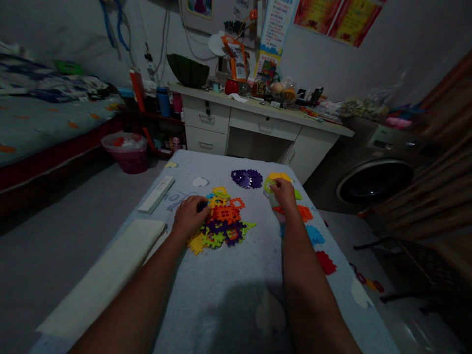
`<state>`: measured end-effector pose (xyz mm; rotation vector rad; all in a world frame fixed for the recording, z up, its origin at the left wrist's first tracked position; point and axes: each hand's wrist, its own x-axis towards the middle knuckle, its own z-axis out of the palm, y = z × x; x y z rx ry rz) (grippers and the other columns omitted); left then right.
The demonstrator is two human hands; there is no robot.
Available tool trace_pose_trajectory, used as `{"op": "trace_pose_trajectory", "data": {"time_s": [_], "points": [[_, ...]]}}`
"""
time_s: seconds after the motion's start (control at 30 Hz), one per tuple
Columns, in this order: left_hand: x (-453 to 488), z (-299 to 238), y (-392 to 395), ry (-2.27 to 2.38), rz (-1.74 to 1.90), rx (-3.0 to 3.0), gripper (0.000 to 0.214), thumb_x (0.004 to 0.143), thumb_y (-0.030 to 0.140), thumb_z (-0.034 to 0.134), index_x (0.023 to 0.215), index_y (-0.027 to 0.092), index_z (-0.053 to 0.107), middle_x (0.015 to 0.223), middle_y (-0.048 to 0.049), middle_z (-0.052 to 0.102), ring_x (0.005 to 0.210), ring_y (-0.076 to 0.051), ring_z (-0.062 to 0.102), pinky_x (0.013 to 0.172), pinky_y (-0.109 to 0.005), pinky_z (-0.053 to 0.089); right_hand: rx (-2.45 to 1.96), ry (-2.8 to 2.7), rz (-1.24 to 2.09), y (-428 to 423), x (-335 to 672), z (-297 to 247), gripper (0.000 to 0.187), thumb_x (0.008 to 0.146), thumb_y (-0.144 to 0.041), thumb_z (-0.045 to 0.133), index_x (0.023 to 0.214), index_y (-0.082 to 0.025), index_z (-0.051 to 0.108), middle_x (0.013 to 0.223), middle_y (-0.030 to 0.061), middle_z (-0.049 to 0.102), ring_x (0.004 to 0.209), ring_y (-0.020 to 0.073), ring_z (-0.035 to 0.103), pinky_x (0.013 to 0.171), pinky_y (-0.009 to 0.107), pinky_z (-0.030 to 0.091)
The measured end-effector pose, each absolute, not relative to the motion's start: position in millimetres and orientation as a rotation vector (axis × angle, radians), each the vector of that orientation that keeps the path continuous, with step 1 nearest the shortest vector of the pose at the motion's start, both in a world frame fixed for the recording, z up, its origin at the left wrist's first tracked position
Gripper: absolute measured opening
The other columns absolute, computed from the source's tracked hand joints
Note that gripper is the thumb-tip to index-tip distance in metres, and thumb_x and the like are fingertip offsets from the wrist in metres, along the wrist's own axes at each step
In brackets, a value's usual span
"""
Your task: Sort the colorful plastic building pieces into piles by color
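Observation:
A heap of interlocking plastic building pieces (226,214), in orange, yellow, purple and lime green, lies mid-table. At its left edge is my left hand (190,215), fingers curled with the thumb close to them around a dark purple piece (201,206), partly hidden. Farther right, my right hand (284,191) pinches a lime-green piece (270,186) beside a group of yellow pieces (279,176). Nearer along the right edge lie orange pieces (305,213), blue pieces (314,235) and red pieces (326,262), partly covered by my forearm. Purple pieces (247,178) form a group at the far side.
The table (236,275) has a pale cloth. On its left lie a long white box (157,194) and a flat whitish slab (106,270). Beyond stand a cluttered white desk (206,118), a washing machine (372,172), a bed (47,123) and a lined pink bin (127,152).

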<state>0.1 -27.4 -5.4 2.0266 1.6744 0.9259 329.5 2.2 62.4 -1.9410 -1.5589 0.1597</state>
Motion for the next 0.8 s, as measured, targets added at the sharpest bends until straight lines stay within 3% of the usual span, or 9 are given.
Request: {"op": "trace_pose_trajectory", "data": {"time_s": [0.1,0.23,0.37,0.57,0.67,0.8], "points": [[-0.2,-6.0,-26.3,1.674,0.921,2.028,0.028,0.081,0.036,0.058,0.105,0.022,0.067,0.111,-0.0079,0.065,0.104,-0.027,0.058,0.093,-0.043,0.045,-1.998,-1.244,0.193,0.8,345.5,57.3,0.036,0.077,-0.019,0.061,0.114,-0.018,0.063,0.072,-0.0009,0.063,0.065,0.0156,0.060,0.065,0.026,0.046],[-0.3,-6.4,-25.6,1.685,0.910,2.033,0.030,0.081,0.037,0.058,0.105,0.022,0.067,0.111,-0.0078,0.065,0.105,-0.027,0.058,0.093,-0.042,0.045,-2.028,-1.065,0.307,-0.7,350.6,48.9,0.029,0.080,-0.015,0.056,0.108,-0.018,0.062,0.065,-0.0026,0.059,0.053,0.0135,0.059,0.053,0.022,0.044],[-0.1,-6.3,-26.5,1.671,0.929,2.036,0.030,0.082,0.037,0.056,0.105,0.021,0.066,0.110,-0.0082,0.065,0.104,-0.027,0.059,0.093,-0.042,0.045,-2.109,-0.966,0.384,2.1,352.8,37.1,0.038,0.081,-0.008,0.047,0.116,-0.016,0.059,0.066,-0.0011,0.061,0.052,0.0136,0.061,0.051,0.021,0.045],[0.0,-6.5,-26.6,1.685,0.922,2.040,0.030,0.081,0.037,0.057,0.105,0.022,0.066,0.111,-0.0081,0.065,0.104,-0.027,0.059,0.093,-0.042,0.045,-2.234,-1.150,0.241,6.6,361.3,29.0,0.044,0.077,-0.006,0.051,0.119,-0.013,0.062,0.093,0.0102,0.071,0.087,0.0196,0.067,0.077,0.027,0.052],[0.2,-5.9,-26.7,1.685,0.925,2.033,0.030,0.081,0.037,0.057,0.105,0.022,0.066,0.111,-0.0077,0.065,0.105,-0.027,0.059,0.094,-0.042,0.045,-2.293,-1.281,0.133,4.9,361.0,34.9,0.044,0.078,-0.005,0.049,0.118,-0.012,0.065,0.113,0.0150,0.069,0.109,0.0230,0.063,0.093,0.030,0.047],[0.9,-4.2,-28.1,1.688,0.929,2.028,0.030,0.081,0.037,0.057,0.105,0.022,0.067,0.110,-0.0070,0.066,0.104,-0.026,0.059,0.093,-0.041,0.046,-2.345,-1.433,0.118,0.6,356.7,45.2,0.045,0.079,-0.002,0.045,0.118,-0.008,0.067,0.119,0.0194,0.067,0.117,0.0267,0.060,0.100,0.033,0.044]]}}
